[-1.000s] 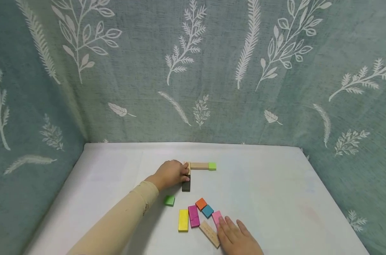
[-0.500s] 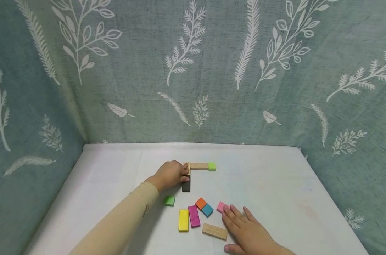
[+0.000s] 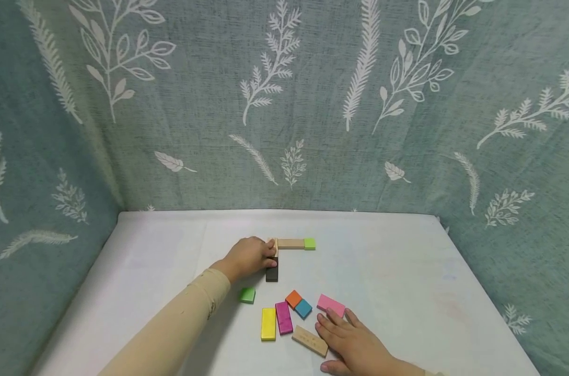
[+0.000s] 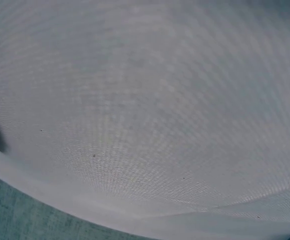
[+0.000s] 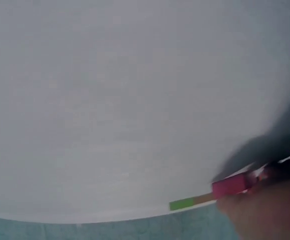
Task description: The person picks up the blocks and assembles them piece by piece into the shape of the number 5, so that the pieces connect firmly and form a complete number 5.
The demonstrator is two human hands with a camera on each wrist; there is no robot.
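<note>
The pink block [image 3: 330, 303] lies at the outstretched fingers [image 3: 337, 319] of the right hand [image 3: 355, 340]. The left hand [image 3: 247, 256] touches the black block [image 3: 272, 272], grip unclear.

Grey-green cloth [image 3: 209, 175] fills twelve o'clock like a wall, printed with white sprigs [image 3: 292, 163] and leaves [image 3: 394, 172]. It bends into corners near nine and three o'clock, forming side walls there, the nine o'clock one darker. From them a white surface [image 3: 397, 261] spreads down to six o'clock, with a faint pinkish stain [image 3: 451, 312] at four. The light is soft and fairly even
</note>
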